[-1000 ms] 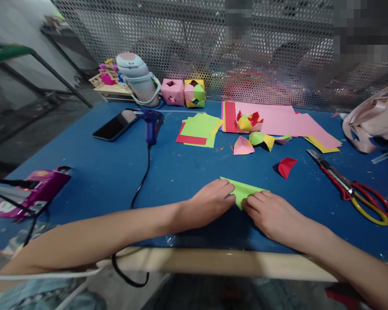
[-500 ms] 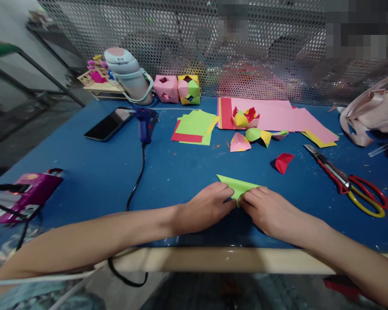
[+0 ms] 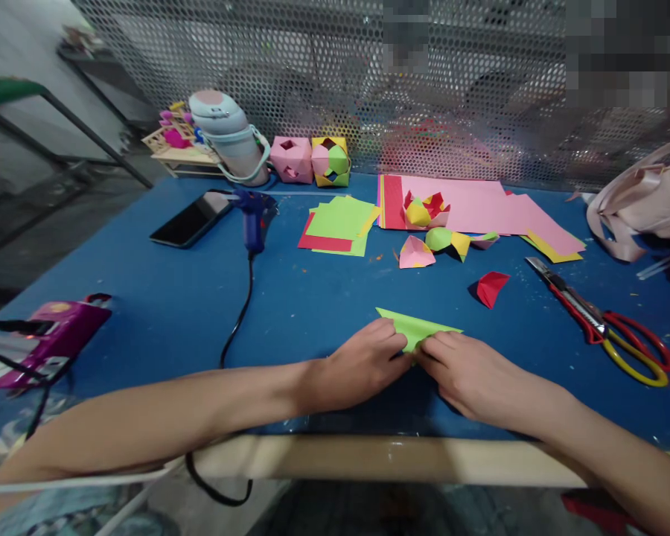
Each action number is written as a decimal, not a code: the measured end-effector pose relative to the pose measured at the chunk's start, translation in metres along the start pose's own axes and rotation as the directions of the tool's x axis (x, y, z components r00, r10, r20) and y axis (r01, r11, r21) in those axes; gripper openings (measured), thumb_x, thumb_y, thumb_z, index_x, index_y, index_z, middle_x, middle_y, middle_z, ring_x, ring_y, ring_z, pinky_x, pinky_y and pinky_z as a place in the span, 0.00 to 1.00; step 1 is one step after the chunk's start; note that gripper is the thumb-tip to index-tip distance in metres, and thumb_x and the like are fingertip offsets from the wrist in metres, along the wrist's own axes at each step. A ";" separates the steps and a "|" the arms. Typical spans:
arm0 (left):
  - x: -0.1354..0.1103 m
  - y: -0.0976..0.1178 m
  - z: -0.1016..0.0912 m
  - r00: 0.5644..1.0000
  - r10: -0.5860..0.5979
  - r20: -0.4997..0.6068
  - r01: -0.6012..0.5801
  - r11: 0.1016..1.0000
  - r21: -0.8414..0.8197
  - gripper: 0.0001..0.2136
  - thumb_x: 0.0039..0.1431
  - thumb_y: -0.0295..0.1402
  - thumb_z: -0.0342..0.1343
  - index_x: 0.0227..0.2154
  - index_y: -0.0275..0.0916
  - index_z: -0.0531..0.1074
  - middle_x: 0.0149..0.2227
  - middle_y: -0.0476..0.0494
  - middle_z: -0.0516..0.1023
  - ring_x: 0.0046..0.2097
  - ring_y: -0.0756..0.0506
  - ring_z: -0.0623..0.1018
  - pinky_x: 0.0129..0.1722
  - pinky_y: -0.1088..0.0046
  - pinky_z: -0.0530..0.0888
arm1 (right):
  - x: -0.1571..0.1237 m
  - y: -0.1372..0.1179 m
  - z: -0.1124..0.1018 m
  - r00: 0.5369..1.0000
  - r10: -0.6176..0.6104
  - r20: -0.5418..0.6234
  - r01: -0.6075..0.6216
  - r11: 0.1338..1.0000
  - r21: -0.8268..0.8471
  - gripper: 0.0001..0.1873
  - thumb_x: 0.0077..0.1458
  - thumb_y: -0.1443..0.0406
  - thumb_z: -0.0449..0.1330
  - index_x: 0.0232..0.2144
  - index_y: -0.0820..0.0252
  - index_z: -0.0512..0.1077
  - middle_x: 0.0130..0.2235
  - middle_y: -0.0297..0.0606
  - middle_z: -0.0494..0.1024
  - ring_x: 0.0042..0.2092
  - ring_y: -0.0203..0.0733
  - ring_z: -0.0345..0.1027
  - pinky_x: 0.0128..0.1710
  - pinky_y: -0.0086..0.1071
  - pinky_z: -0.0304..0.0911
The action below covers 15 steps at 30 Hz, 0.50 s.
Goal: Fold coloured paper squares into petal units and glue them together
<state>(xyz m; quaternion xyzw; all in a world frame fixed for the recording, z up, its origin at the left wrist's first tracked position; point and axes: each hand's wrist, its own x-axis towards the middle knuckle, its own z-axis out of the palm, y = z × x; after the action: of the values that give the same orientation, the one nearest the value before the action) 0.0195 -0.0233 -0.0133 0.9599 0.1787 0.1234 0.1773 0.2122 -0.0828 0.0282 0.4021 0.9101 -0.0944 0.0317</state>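
A folded green paper (image 3: 418, 327) lies on the blue table (image 3: 161, 298) near its front edge. My left hand (image 3: 360, 365) presses its near left edge with curled fingers. From the right, my right hand (image 3: 472, 376) pinches the same near corner, fingertips meeting those of the left. Only the paper's far triangular part shows; the hands cover its near part.
Behind lie a red folded piece (image 3: 491, 286), several folded paper units (image 3: 444, 238), stacks of coloured sheets (image 3: 338, 223), pink sheets (image 3: 480, 208), paper cubes (image 3: 313, 158), a glue gun (image 3: 254, 216) with cord, a phone (image 3: 187, 219), a flask (image 3: 228, 134). Scissors and a cutter (image 3: 608, 327) lie right.
The hands have closed together at the paper's near corner, the fingertips now touching. The view has shifted slightly; the paper stays in place.
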 end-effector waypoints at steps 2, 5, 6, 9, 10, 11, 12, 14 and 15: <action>-0.002 0.000 0.001 0.999 0.040 -0.013 -0.039 0.998 0.059 0.13 0.64 0.30 0.39 0.30 0.34 0.67 0.32 0.45 0.69 0.36 0.49 0.66 0.37 0.71 0.63 | -0.001 0.004 -0.001 1.000 -0.014 -0.021 0.015 0.999 0.043 0.10 0.55 0.71 0.50 0.38 0.64 0.69 0.35 0.42 0.69 0.37 0.42 0.61 0.36 0.35 0.59; -0.004 0.002 -0.001 0.990 0.142 -0.001 -0.139 0.971 0.196 0.11 0.63 0.26 0.39 0.32 0.35 0.67 0.32 0.44 0.69 0.35 0.47 0.66 0.36 0.69 0.62 | 0.002 0.011 0.000 0.993 0.030 -0.112 -0.014 0.990 0.139 0.13 0.57 0.71 0.48 0.41 0.63 0.69 0.36 0.42 0.69 0.38 0.40 0.64 0.36 0.32 0.62; -0.004 0.002 -0.001 0.986 0.168 0.005 -0.164 0.958 0.236 0.11 0.63 0.26 0.40 0.32 0.35 0.67 0.33 0.44 0.69 0.35 0.47 0.66 0.36 0.69 0.62 | 0.004 0.013 0.002 0.986 0.058 -0.157 -0.032 0.985 0.167 0.13 0.58 0.71 0.47 0.42 0.63 0.68 0.37 0.43 0.69 0.38 0.39 0.64 0.35 0.31 0.62; -0.003 0.003 -0.002 0.983 0.182 0.004 -0.176 0.942 0.286 0.11 0.62 0.26 0.40 0.30 0.35 0.67 0.31 0.44 0.68 0.34 0.47 0.65 0.35 0.68 0.61 | 0.011 0.018 0.007 0.944 0.131 -0.302 -0.081 0.981 0.175 0.14 0.61 0.69 0.45 0.44 0.63 0.68 0.38 0.45 0.70 0.38 0.39 0.65 0.35 0.31 0.63; -0.003 0.003 -0.001 0.985 0.175 0.002 -0.168 0.944 0.283 0.11 0.63 0.27 0.41 0.29 0.35 0.67 0.31 0.45 0.67 0.34 0.47 0.65 0.35 0.68 0.61 | 0.013 0.020 0.008 0.930 0.140 -0.340 -0.096 0.985 0.143 0.14 0.61 0.69 0.45 0.43 0.63 0.68 0.39 0.45 0.70 0.39 0.40 0.64 0.36 0.32 0.62; -0.002 0.002 -0.001 0.986 0.169 0.000 -0.162 0.947 0.277 0.11 0.63 0.27 0.41 0.29 0.35 0.67 0.30 0.45 0.67 0.34 0.47 0.65 0.35 0.69 0.61 | 0.014 0.022 0.009 0.920 0.141 -0.366 -0.109 0.988 0.105 0.14 0.61 0.69 0.46 0.43 0.64 0.69 0.38 0.46 0.71 0.40 0.42 0.64 0.37 0.34 0.62; -0.002 0.002 0.000 0.987 0.162 -0.003 -0.156 0.950 0.270 0.11 0.63 0.27 0.41 0.28 0.35 0.67 0.30 0.45 0.67 0.34 0.47 0.65 0.35 0.69 0.61 | 0.014 0.023 0.009 0.914 0.140 -0.381 -0.121 0.990 0.074 0.13 0.61 0.69 0.46 0.42 0.64 0.70 0.38 0.46 0.72 0.40 0.43 0.64 0.38 0.36 0.62; -0.001 0.001 0.001 0.987 0.159 -0.005 -0.153 0.954 0.259 0.11 0.63 0.27 0.41 0.28 0.35 0.67 0.30 0.45 0.67 0.33 0.47 0.64 0.35 0.69 0.61 | 0.013 0.027 0.008 0.910 0.149 -0.386 -0.134 0.989 0.066 0.13 0.60 0.68 0.48 0.41 0.64 0.71 0.39 0.47 0.72 0.40 0.44 0.64 0.39 0.38 0.62; -0.001 0.001 0.002 0.987 0.159 -0.008 -0.151 0.956 0.253 0.11 0.62 0.27 0.41 0.28 0.35 0.67 0.30 0.45 0.67 0.33 0.47 0.64 0.34 0.69 0.61 | 0.012 0.029 0.007 0.907 0.162 -0.390 -0.137 0.986 0.089 0.13 0.60 0.67 0.48 0.42 0.64 0.70 0.39 0.47 0.72 0.41 0.44 0.64 0.39 0.39 0.62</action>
<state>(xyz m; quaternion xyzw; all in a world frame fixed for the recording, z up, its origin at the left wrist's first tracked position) 0.0196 -0.0250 -0.0147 0.9838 0.1196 0.1268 0.0413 0.2257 -0.0567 0.0156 0.4822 0.8610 -0.0357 -0.1577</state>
